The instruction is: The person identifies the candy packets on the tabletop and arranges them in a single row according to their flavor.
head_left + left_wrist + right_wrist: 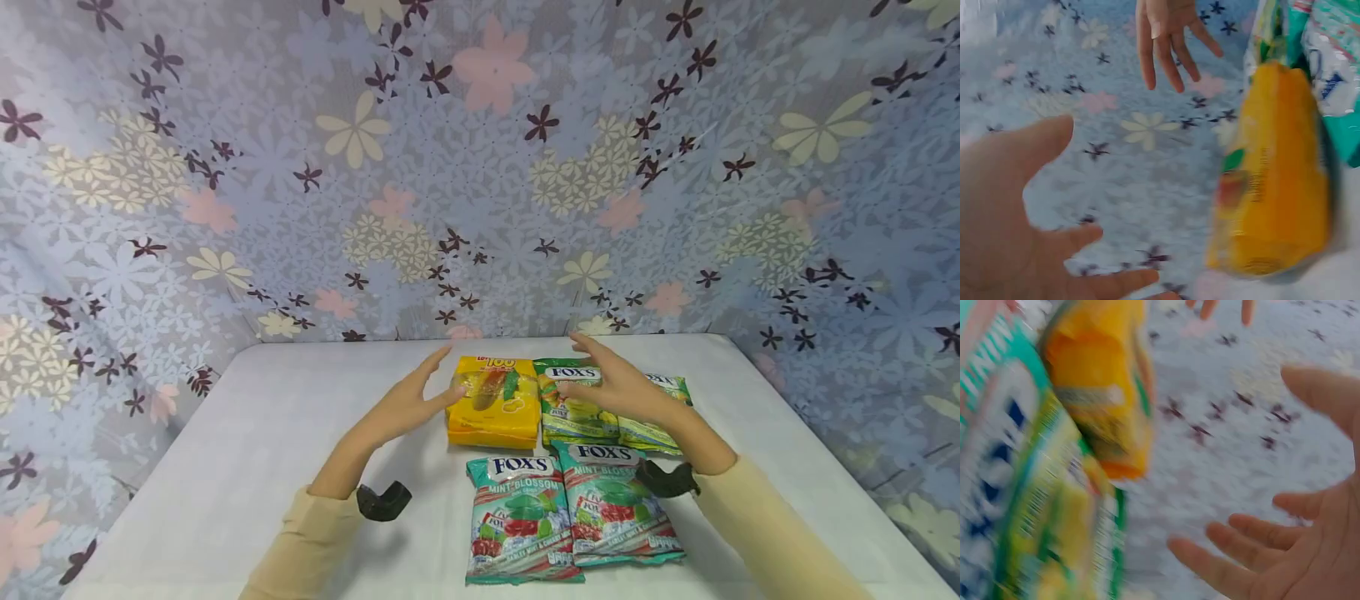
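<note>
In the head view my left hand (408,407) is held above the table beside a yellow candy bag (495,408), thumb and fingers spread apart. My right hand (626,385) hovers over two green-and-yellow Fox's bags (577,417), its fingers also spread, hiding part of them. Both wrist views show the palms bare, with the left hand (1029,219) and the right hand (1297,537) apart from the yellow bag (1272,181). Nearer to me lie two teal Fox's Mint Blossom bags (521,521), side by side and slightly overlapping.
The bags lie on a white-covered table (225,467). Behind it and along its sides hangs a flower-patterned cloth (480,167). A black strap piece (384,502) sits at the left wrist, and another black strap (667,478) at the right.
</note>
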`<state>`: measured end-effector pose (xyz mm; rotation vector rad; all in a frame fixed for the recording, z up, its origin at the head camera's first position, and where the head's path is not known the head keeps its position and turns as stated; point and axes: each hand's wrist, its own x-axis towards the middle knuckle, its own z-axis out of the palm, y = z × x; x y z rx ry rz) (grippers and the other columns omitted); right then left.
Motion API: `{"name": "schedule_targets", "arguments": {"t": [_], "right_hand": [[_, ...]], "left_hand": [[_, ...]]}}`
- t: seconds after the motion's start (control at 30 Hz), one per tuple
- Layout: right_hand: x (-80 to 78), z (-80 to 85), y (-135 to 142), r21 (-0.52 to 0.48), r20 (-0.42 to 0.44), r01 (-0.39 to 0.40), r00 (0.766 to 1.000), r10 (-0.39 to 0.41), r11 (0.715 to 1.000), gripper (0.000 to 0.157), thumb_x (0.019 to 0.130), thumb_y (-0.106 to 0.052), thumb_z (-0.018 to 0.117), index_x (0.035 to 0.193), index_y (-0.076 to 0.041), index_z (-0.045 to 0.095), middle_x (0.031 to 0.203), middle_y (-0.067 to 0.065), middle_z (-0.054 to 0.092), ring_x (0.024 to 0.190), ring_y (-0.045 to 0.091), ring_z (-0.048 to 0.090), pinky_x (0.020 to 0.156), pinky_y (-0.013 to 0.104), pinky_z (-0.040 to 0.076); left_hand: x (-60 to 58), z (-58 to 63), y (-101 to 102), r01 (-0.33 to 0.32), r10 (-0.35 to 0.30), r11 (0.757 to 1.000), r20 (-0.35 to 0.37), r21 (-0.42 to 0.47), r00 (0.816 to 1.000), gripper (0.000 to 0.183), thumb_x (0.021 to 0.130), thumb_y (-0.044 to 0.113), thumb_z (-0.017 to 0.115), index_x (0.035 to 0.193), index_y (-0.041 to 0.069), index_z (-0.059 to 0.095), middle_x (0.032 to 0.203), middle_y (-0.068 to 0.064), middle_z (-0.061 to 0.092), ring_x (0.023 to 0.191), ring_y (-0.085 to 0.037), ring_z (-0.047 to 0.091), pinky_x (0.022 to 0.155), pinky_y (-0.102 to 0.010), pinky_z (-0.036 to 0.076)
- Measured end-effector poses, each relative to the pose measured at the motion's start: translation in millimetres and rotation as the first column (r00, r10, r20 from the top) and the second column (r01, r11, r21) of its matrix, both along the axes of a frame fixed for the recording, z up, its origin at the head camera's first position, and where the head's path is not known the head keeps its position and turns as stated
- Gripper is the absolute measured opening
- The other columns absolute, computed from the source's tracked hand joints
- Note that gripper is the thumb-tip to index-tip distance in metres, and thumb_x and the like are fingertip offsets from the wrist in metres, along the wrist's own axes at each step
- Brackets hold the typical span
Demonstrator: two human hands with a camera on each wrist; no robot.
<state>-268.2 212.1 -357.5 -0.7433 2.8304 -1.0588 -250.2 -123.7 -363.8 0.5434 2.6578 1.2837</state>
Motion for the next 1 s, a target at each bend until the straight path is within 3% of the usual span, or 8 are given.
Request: {"name": "schedule_targets", "arguments": {"t": [0.07,0.13,0.33,0.47,0.6,0.7,0.87,1.0], "right_hand": [[-5.4,-7.9,-2.4,-0.063,0.122,-0.009,0.992,0.017,0.998,0.089,0.092,-0.044,0.064,0.155,-0.010,0.012,0.150,0.024,0.030,0.131,0.044,0.038,0.095,0.060,0.043],[-9.6,-14.8,-5.7,-0.142,0.247,-0.008,0.968,0.043,0.990,0.087,0.093,-0.042,0.064,0.155,-0.010,0.011,0.148,0.025,0.030,0.127,0.044,0.042,0.094,0.058,0.044],[-19.2,-29.8,-19.8,-0.341,0.514,0.051,0.846,0.141,0.939,0.091,0.094,-0.033,0.064,0.155,-0.007,0.001,0.148,0.033,0.019,0.102,0.047,0.059,0.086,0.050,0.053],[-22.7,-36.3,-28.2,-0.369,0.594,0.093,0.789,0.158,0.925,0.094,0.094,-0.031,0.064,0.154,-0.007,-0.004,0.149,0.034,0.016,0.115,0.047,0.052,0.085,0.049,0.053],[-25.9,-41.9,-34.8,-0.356,0.620,0.105,0.770,0.151,0.928,0.096,0.094,-0.033,0.064,0.154,-0.006,-0.006,0.151,0.033,0.013,0.130,0.047,0.036,0.085,0.048,0.054],[-28.3,-44.4,-39.6,-0.343,0.643,0.124,0.753,0.137,0.931,0.097,0.093,-0.033,0.064,0.153,-0.004,-0.007,0.153,0.032,0.009,0.132,0.048,0.031,0.084,0.047,0.054],[-34.0,-47.6,-44.7,-0.354,0.712,0.198,0.691,0.125,0.914,0.098,0.093,-0.029,0.065,0.153,-0.002,-0.009,0.155,0.029,0.004,0.135,0.048,0.027,0.082,0.048,0.055],[-38.5,-48.2,-45.6,-0.365,0.740,0.243,0.661,0.122,0.898,0.095,0.093,-0.026,0.065,0.153,0.001,-0.004,0.155,0.028,0.009,0.134,0.046,0.027,0.081,0.049,0.055]], "left_hand": [[-5.4,-9.1,-0.6,-0.059,0.048,0.995,0.124,0.084,0.991,0.081,0.091,0.052,0.060,0.156,0.025,0.020,0.155,-0.017,0.026,0.137,-0.040,0.030,0.103,-0.064,0.033],[-10.5,-18.4,-0.6,-0.123,0.086,0.980,0.227,0.157,0.970,0.081,0.090,0.050,0.063,0.155,0.023,0.023,0.153,-0.020,0.029,0.134,-0.041,0.035,0.100,-0.060,0.039],[-23.0,-40.8,1.7,-0.213,0.114,0.947,0.371,0.240,0.922,0.078,0.093,0.039,0.063,0.154,0.014,0.023,0.146,-0.026,0.035,0.125,-0.045,0.044,0.087,-0.051,0.052],[-28.0,-47.4,5.7,-0.226,0.094,0.937,0.434,0.265,0.896,0.079,0.094,0.036,0.062,0.155,0.010,0.019,0.147,-0.029,0.033,0.126,-0.047,0.042,0.085,-0.051,0.053],[-30.2,-50.6,10.5,-0.256,0.101,0.928,0.477,0.272,0.873,0.078,0.094,0.035,0.062,0.154,0.007,0.020,0.151,-0.028,0.026,0.129,-0.047,0.039,0.086,-0.048,0.053],[-31.3,-53.0,12.3,-0.279,0.125,0.924,0.482,0.262,0.867,0.077,0.094,0.035,0.062,0.153,0.004,0.023,0.151,-0.027,0.026,0.129,-0.045,0.039,0.087,-0.046,0.053],[-35.6,-60.2,12.5,-0.304,0.158,0.922,0.482,0.241,0.862,0.077,0.094,0.038,0.061,0.151,0.000,0.026,0.150,-0.027,0.030,0.129,-0.043,0.042,0.086,-0.044,0.054],[-40.4,-66.5,12.3,-0.311,0.156,0.917,0.490,0.252,0.858,0.078,0.094,0.038,0.061,0.150,-0.004,0.026,0.147,-0.027,0.034,0.128,-0.041,0.043,0.084,-0.043,0.055]]}}
